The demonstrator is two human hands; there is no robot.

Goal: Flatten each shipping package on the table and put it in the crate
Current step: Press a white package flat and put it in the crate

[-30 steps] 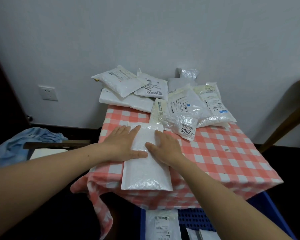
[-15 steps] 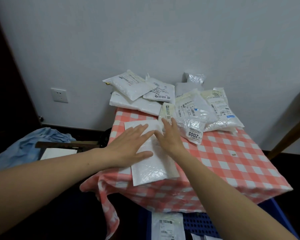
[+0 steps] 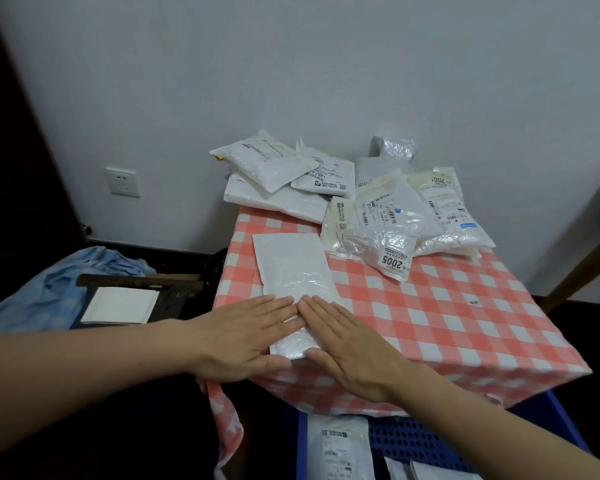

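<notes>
Mid-flatten. Pressing the white mailer (image 3: 291, 268) onto the table (image 3: 430, 323) with left hand (image 3: 253, 336) and right hand (image 3: 347, 344): palms down, fingers straight and together, nothing gripped or pinched, fingertips almost meeting over the mailer's near end.

Lying lengthwise on the near-left part of the checked cloth, near end right at the table edge, far end just short of the pile (image 3: 361, 202). Probably placed at that edge to slide straight off into the blue crate (image 3: 416, 441) below the table front. Likely using two flat palms to push air out evenly instead of bunching it to one side.

Counts:
- 1 mailer under the hands
- roughly 9 packages in the pile at the back of the table, overlapping, so not exact
- at least 3 packages in crate (image 3: 340, 445), partly cut off by the frame

Off-task: wall socket (image 3: 122, 181), blue cloth (image 3: 49, 271) down on the left.

Judging the task early, with most of the pile untouched.
</notes>
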